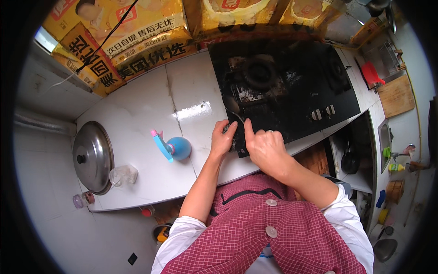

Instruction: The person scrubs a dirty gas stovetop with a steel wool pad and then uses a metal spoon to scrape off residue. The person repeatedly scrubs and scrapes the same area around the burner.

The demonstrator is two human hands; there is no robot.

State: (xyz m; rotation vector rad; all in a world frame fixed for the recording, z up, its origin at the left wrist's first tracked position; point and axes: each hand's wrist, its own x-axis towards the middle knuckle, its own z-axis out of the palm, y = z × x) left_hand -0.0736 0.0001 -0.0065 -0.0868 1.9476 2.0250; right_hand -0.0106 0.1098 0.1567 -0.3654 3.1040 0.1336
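A black glass gas cooktop (297, 106) with two burners lies before me on the white tiled counter. My right hand (267, 147) is closed around the handle of a metal spoon (232, 104), its index finger stretched along the handle. The spoon's bowl points away from me over the cooktop's left edge. At the near left corner of the cooktop is my left hand (223, 137), its thumb and fingers around a dark, speckled scouring pad (226, 128), partly hidden by the hand. A blue spray bottle (179, 148) with a pink nozzle is on the counter, left of my left hand.
A large steel lid (95, 157), a clear plastic container (125, 175) and a lidded jar (83, 200) are at the counter's left end. Printed yellow cardboard (147, 34) lines the back. A red plastic scoop (371, 75), a wooden cutting board (396, 97) and a sink (385, 137) are right.
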